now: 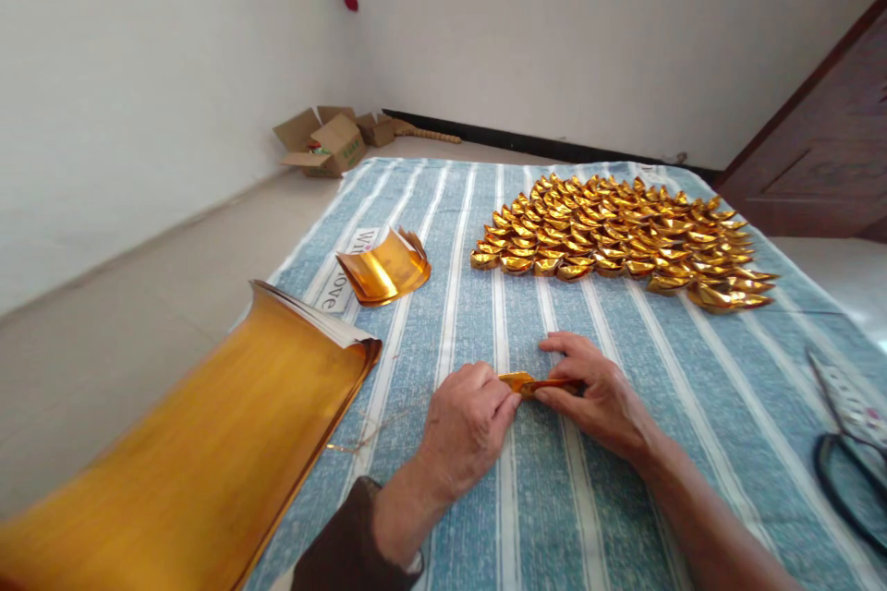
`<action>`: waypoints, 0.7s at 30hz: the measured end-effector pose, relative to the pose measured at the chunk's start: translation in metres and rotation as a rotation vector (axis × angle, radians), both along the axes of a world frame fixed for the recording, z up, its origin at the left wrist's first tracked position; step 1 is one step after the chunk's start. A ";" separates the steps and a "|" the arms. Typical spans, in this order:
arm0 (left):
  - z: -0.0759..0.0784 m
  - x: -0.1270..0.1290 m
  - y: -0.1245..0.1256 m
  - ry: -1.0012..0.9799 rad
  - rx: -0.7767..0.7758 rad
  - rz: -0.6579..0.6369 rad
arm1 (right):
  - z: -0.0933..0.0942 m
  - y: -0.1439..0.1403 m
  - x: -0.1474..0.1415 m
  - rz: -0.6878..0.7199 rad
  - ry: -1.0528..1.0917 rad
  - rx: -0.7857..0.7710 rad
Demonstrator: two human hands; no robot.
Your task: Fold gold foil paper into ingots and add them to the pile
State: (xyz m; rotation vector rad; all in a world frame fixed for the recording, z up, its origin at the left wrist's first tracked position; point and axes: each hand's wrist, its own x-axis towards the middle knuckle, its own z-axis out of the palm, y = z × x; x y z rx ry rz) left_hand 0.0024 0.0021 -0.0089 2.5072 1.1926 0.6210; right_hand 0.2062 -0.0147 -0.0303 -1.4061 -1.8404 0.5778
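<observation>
Low over the striped cloth, both hands pinch one narrow strip of folded gold foil paper (516,381). My left hand (466,420) is closed on its left end, fingers curled so that part of the paper is hidden. At the other end, my right hand (594,392) grips the paper between thumb and fingers, with one finger stretched out above. Beyond the hands, many folded gold paper ingots (610,235) stand in close rows. A curved stack of small gold paper sheets (384,270) lies ahead of my left hand.
A large gold sheet stack (187,443) hangs over the table's left side. Scissors (842,462) with black handles lie at the right edge. The blue-and-white striped tablecloth (450,314) covers the table. Cardboard boxes (333,143) sit on the floor beyond, and a brown door (818,129) stands right.
</observation>
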 end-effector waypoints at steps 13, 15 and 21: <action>-0.011 0.003 -0.003 0.000 0.131 0.052 | -0.004 0.000 -0.006 -0.071 -0.081 0.112; -0.012 0.003 -0.004 0.011 0.155 0.057 | -0.005 -0.001 -0.006 -0.069 -0.103 0.122; -0.012 0.002 -0.007 0.062 0.232 0.036 | -0.006 -0.001 -0.007 -0.068 -0.154 0.145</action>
